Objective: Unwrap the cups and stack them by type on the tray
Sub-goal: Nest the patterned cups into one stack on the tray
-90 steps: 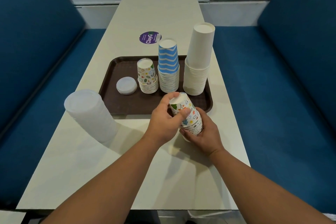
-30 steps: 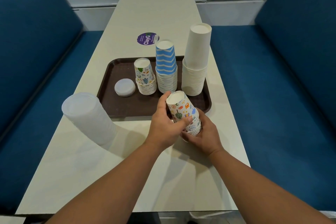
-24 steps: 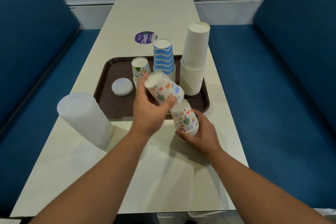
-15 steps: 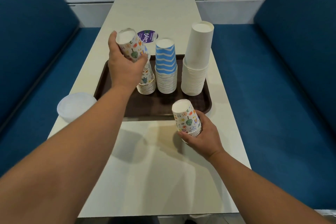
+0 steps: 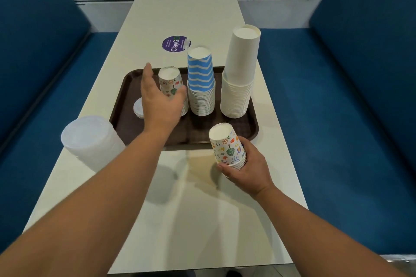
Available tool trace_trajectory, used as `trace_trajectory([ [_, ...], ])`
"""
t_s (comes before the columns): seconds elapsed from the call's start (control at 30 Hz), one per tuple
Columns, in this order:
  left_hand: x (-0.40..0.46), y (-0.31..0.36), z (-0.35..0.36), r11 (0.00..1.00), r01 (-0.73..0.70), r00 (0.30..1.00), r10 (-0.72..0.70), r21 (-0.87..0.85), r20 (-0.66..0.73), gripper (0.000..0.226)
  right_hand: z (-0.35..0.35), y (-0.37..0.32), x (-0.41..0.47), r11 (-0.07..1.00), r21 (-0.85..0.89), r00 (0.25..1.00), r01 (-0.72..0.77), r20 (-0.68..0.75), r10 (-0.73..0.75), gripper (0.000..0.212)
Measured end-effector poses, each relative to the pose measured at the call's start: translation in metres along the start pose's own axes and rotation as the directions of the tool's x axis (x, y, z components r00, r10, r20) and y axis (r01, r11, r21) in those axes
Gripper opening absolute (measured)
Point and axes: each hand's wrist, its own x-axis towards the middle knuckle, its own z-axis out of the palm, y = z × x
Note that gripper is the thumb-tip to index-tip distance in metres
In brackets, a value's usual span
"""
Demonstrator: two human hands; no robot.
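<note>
Landmark: dark brown rectangular plastic tray [image 5: 126,105] on the pale counter [image 5: 184,220]. Off the tray's near-left corner, a frosted translucent stack of plastic lids [image 5: 90,141] lies on the counter. Left hand [image 5: 157,105] hovers over the tray's left part, fingers [image 5: 147,74] straight and spread, holding nothing, just beside the upside-down stack of doodle-print paper cups [image 5: 170,82] on the tray. Mid-tray: blue zigzag paper cup stack [image 5: 200,81]. Tray's right end: tall plain white paper cup stack [image 5: 239,74]. At the tray's near-right edge, right hand [image 5: 247,168] has fingers curled round a second short doodle-print cup stack [image 5: 227,146], upside down, long axis near upright, tipped slightly left. Matching tray stack lies left and away from it. Left hand is nearer to that tray stack; likely it returns for the next cup.
</note>
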Motion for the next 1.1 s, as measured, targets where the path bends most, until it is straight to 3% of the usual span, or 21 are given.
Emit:
trace_trajectory([
  [0.07,-0.036,0.009,0.0,0.977,-0.083,0.996,0.079,-0.196,-0.027,0.077,-0.002,-0.002,0.0,1.0,0.02,1.0,0.01,-0.001,-0.01,0.073],
  [0.17,-0.089,0.01,0.006,0.909,0.079,0.975,0.016,-0.41,0.222,0.077,-0.005,-0.007,0.0,0.998,0.037,0.999,0.045,-0.01,-0.045,0.069],
  [0.27,-0.117,-0.001,0.015,0.898,0.251,0.883,-0.06,-0.361,0.466,0.092,-0.006,-0.008,-0.001,0.998,0.033,0.998,0.053,0.013,-0.053,0.077],
  [0.33,-0.122,-0.005,0.018,0.883,0.328,0.833,-0.104,-0.334,0.543,0.083,-0.007,-0.007,-0.001,0.999,0.01,0.998,0.047,0.036,-0.047,0.088],
  [0.43,-0.12,-0.005,0.018,0.875,0.339,0.846,-0.125,-0.344,0.518,0.067,-0.006,-0.007,0.0,0.998,-0.017,0.998,0.052,0.046,-0.051,0.084],
  [0.57,-0.116,-0.001,0.016,0.863,0.331,0.871,-0.123,-0.382,0.476,0.065,-0.005,-0.008,0.0,0.999,-0.016,0.998,0.049,0.037,-0.048,0.075],
  [0.97,-0.113,-0.003,0.014,0.879,0.298,0.877,-0.098,-0.373,0.47,0.059,-0.004,-0.009,-0.001,0.999,-0.011,0.998,0.045,0.034,-0.044,0.09],
  [1.1,-0.11,-0.005,0.014,0.87,0.299,0.881,-0.093,-0.393,0.463,0.064,-0.004,-0.009,-0.001,0.999,-0.015,0.998,0.046,0.033,-0.045,0.073],
])
